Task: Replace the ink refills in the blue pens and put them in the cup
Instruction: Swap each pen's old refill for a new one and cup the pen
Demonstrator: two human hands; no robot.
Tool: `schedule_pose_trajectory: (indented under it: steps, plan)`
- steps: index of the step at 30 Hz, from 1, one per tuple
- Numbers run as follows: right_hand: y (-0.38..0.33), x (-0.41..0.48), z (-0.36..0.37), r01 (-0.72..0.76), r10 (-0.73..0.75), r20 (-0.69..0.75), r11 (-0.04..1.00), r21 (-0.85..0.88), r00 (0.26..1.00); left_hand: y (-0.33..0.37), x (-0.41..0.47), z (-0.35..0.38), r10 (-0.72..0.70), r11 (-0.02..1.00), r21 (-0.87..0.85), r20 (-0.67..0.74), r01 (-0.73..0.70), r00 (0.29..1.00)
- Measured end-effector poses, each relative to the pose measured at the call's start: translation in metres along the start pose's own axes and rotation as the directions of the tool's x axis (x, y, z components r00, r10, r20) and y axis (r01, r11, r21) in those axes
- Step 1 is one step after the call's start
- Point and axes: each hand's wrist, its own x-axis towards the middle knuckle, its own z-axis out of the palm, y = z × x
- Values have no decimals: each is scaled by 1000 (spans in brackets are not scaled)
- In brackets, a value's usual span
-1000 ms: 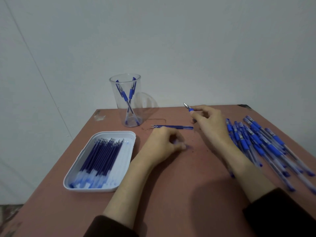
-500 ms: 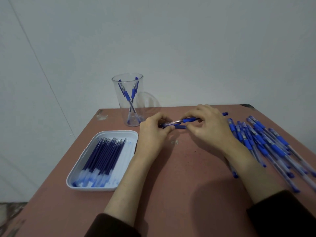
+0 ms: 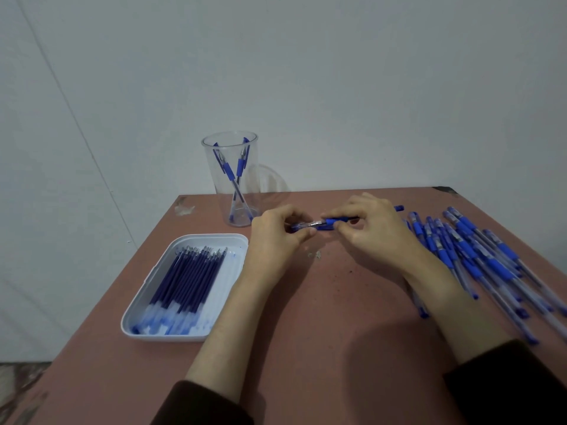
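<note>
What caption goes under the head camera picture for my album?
Left hand and right hand grip one blue pen between the refill tray and the pen pile.

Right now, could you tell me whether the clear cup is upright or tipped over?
Upright. The clear cup stands on its base on the table, rim up, two pens leaning inside.

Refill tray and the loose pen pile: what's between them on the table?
Head view: the left hand and right hand are in that stretch, pinching one blue pen between them. A small pale scrap lies on the table near them.
</note>
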Motion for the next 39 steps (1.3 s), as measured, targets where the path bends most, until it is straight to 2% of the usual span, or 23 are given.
schedule_pose_trajectory:
  steps: [5,8,14,26,32,34,36,39]
  plan:
    - [-1,0,1,-7,3,78,999,53,997,0,-1,1,10,1000,2,55,-10,998]
    - [-5,-3,0,-72,63,55,983,170,996,1,-1,1,12,1000,-8,32,-11,999]
    - [-14,-4,-3,-85,77,40,950,302,996,5,-1,-4,1,1000,-27,-8,-2,1000]
    - [-16,-3,1,-57,44,45,941,335,998,8,-1,-5,-1,1000,-26,-1,1,1000]
    - [-15,-4,6,-87,60,83,922,378,995,13,0,-14,36,999,40,2,-36,999]
    - [-19,1,9,-61,43,62,943,326,997,17,-1,-21,9,999,-38,-49,-11,999]
    - [-30,10,9,4,-7,13,973,229,1000,21,3,-33,9,993,-114,-194,-32,981]
    - [-59,37,-4,116,-100,-88,970,214,991,17,22,-62,16,994,-90,-407,-57,913]
